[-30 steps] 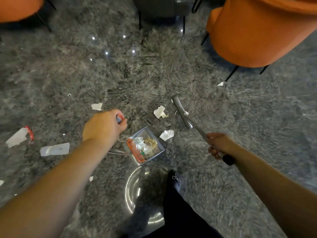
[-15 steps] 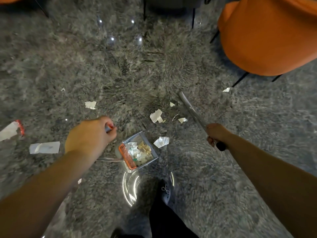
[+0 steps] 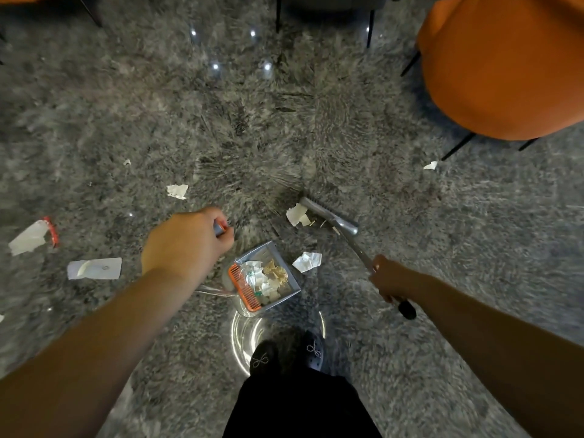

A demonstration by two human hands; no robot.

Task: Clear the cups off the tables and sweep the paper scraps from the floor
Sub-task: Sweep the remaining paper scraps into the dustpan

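From the head camera, looking down, the left hand (image 3: 186, 241) has its fingers curled round the grey-and-orange handle of the dustpan (image 3: 264, 278), which sits on the grey speckled floor (image 3: 442, 248) just ahead of the person's dark shoe (image 3: 287, 355) and already holds a heap of paper scraps and wrappers. The right hand (image 3: 390, 279) is clamped on the shaft of the broom (image 3: 330, 216), whose head lies on the floor beyond the pan, touching a white torn scrap (image 3: 297, 214); a crumpled scrap (image 3: 307, 261) lies between the broom head and the pan's right side. The likely trouble: that crumpled piece sits off to the pan's side, not at its mouth, so a straight pull could push it past the edge, and a quick stroke could flick light paper over the full pan or knock out what is in it. More scraps lie well apart to the left: a folded white slip (image 3: 94, 268), a white piece with a red edge (image 3: 31, 237), a small torn bit (image 3: 177, 191), and one near the orange chair (image 3: 502, 64) at the right (image 3: 430, 165). The chair's thin black legs could hamper the broom there. No cups are in view.
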